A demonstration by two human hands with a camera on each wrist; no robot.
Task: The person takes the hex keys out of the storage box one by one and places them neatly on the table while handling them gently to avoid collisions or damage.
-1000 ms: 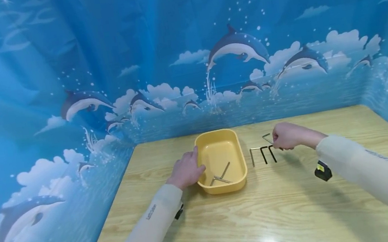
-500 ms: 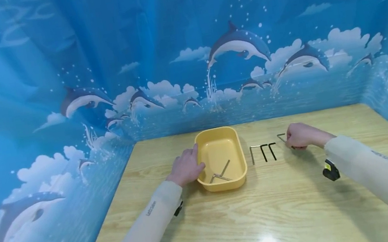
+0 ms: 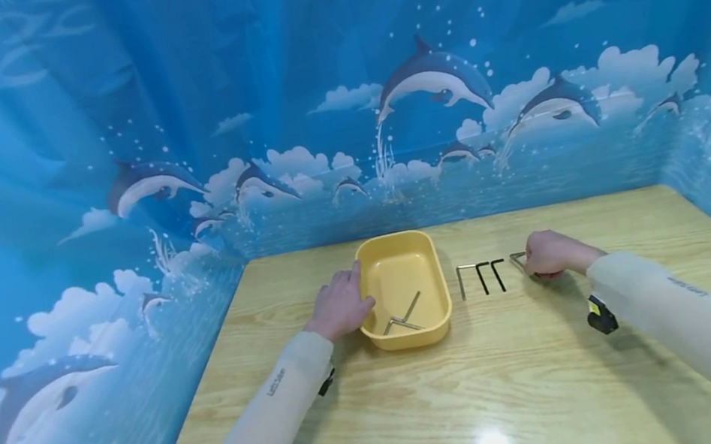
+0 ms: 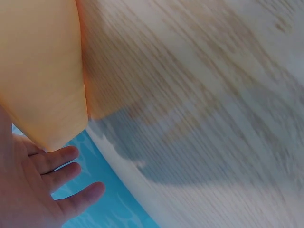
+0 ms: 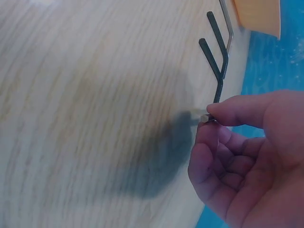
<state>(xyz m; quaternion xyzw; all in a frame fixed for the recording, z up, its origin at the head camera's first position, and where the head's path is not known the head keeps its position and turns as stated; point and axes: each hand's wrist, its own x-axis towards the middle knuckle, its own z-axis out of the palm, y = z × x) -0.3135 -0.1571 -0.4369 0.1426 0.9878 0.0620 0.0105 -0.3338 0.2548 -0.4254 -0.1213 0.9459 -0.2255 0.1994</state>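
My left hand rests at the left rim of a yellow plastic bin, its thumb over the edge. In the left wrist view, several fingers extend loosely beside the bin's outer wall. Two silver hex keys lie crossed inside the bin. Between thumb and index finger, my right hand pinches a silver hex key, just above or at the table; contact cannot be told. To its left, a silver hex key and two black hex keys lie in a row.
The light wood table ends at a blue dolphin-print curtain behind and at both sides. The bin stands near the table's back edge, left of the row of keys.
My right hand has moved right with its hex key, away from the black keys, then turned the key slightly. The left hand has stayed on the bin's rim.
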